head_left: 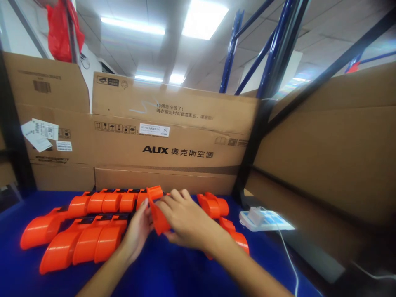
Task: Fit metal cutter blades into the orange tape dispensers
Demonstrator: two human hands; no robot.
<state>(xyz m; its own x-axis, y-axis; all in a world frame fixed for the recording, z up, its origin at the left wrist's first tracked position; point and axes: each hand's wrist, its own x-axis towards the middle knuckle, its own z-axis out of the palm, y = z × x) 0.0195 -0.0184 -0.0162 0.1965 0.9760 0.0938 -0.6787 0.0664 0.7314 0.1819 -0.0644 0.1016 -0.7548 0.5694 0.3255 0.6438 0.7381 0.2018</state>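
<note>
An orange plastic part [159,218] with a rounded body and a flat flange is held up between both hands, above the blue tabletop. My right hand [185,216] is closed around its right side, fingers over the top and thumb beneath. At its left edge, my left hand [139,229] grips with the thumb up, its other fingers partly hidden behind the part. Similar orange parts [85,245] with dark pieces at their tops lie in two rows to the left. More orange parts [213,205] lie to the right, some hidden by my right hand and forearm.
A large cardboard sheet [123,150] stands behind the blue table [154,272]. At the right, a white power strip [266,220] has a plug and a white cable [287,251] trailing forward. Dark rack posts [252,152] and another cardboard panel [309,156] border the right side.
</note>
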